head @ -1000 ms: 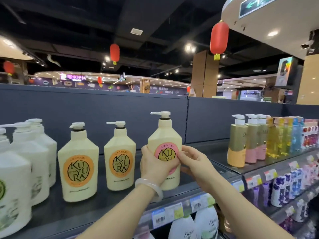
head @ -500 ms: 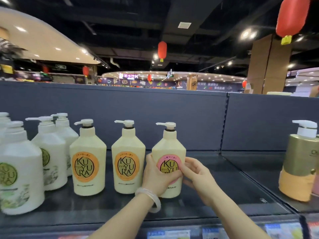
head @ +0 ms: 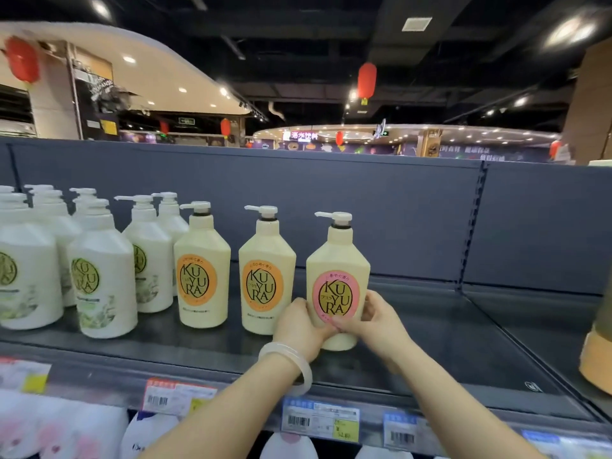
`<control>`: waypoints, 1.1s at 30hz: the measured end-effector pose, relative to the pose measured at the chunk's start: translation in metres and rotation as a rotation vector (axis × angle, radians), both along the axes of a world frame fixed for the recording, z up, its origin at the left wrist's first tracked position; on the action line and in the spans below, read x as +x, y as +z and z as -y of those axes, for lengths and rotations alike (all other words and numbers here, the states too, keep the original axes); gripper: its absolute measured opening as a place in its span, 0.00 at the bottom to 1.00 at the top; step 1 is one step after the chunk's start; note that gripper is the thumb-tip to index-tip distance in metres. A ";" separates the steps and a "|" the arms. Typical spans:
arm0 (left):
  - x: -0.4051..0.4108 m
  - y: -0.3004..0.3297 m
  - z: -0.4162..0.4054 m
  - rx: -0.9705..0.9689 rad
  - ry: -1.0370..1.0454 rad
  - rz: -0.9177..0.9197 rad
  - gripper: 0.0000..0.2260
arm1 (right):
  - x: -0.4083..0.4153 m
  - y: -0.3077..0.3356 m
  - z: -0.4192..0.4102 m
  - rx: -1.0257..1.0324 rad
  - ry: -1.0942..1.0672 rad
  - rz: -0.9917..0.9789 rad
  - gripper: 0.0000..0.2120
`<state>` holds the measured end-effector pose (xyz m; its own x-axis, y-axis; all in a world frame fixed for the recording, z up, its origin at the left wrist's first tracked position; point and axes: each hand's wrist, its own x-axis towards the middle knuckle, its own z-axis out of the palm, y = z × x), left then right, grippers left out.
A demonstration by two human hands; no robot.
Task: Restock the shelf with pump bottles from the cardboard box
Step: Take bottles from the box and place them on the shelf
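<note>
The dark shelf [head: 447, 342] carries a row of pump bottles. At its 9 o'clock side stand white bottles with green labels [head: 102, 279], then two cream bottles with orange labels [head: 202, 270]. The pink-label pump bottle [head: 337, 283] stands upright near centre, long axis vertical, nozzle pointing to 9 o'clock, label facing the camera. The left hand [head: 301, 326] and right hand [head: 381, 316] grip its lower body from either side, fingers curled round it. A pale bangle [head: 291, 362] circles the left wrist.
</note>
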<state>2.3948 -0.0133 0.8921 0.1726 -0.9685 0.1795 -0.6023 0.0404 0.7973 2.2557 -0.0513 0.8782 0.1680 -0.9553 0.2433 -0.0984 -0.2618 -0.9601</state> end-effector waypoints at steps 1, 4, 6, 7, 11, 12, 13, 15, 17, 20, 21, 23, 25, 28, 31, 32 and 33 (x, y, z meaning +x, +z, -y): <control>-0.001 0.001 0.001 0.001 0.013 0.008 0.20 | -0.001 0.001 0.001 0.002 0.003 -0.004 0.23; -0.004 0.002 0.004 0.000 0.017 0.015 0.20 | -0.004 0.003 0.004 0.013 0.016 -0.011 0.25; -0.003 -0.001 0.004 0.001 0.005 0.011 0.19 | -0.004 0.004 0.004 0.023 0.019 -0.026 0.26; -0.002 -0.003 0.003 -0.005 0.001 -0.002 0.18 | -0.004 0.004 0.004 0.023 0.019 -0.035 0.27; 0.014 -0.011 -0.010 -0.217 0.201 -0.061 0.16 | -0.004 0.001 0.003 0.012 0.015 -0.046 0.34; 0.021 -0.010 -0.012 -0.312 0.294 -0.086 0.16 | -0.004 0.000 0.003 0.018 0.019 -0.039 0.36; 0.029 -0.007 -0.013 -0.380 0.380 -0.115 0.19 | -0.004 0.000 0.003 0.025 0.023 -0.033 0.37; 0.043 0.000 -0.008 -0.366 0.496 -0.178 0.30 | -0.002 0.001 0.003 0.027 0.029 -0.021 0.37; 0.053 0.006 0.001 -0.210 0.493 -0.210 0.43 | 0.003 0.003 0.004 -0.003 0.034 -0.018 0.34; 0.056 0.003 0.015 -0.101 0.381 -0.188 0.52 | 0.009 0.003 0.006 -0.098 0.046 -0.049 0.25; 0.056 0.000 0.019 -0.098 0.347 -0.191 0.52 | 0.011 0.003 0.006 -0.113 0.042 -0.053 0.24; 0.057 -0.004 0.026 -0.101 0.322 -0.208 0.52 | 0.012 0.001 0.007 -0.110 0.033 -0.036 0.24; 0.058 -0.006 0.031 -0.115 0.346 -0.213 0.48 | 0.012 0.000 0.008 -0.090 0.035 -0.022 0.24; 0.059 -0.008 0.033 -0.131 0.380 -0.182 0.41 | 0.011 0.000 0.010 -0.077 0.047 -0.032 0.23; 0.060 -0.011 0.032 -0.137 0.380 -0.151 0.39 | 0.011 0.000 0.009 -0.076 0.040 -0.039 0.24; 0.059 -0.012 0.032 -0.141 0.381 -0.147 0.39 | 0.011 -0.001 0.009 -0.077 0.036 -0.042 0.24; 0.059 -0.013 0.031 -0.144 0.384 -0.147 0.38 | 0.011 -0.001 0.009 -0.078 0.035 -0.046 0.25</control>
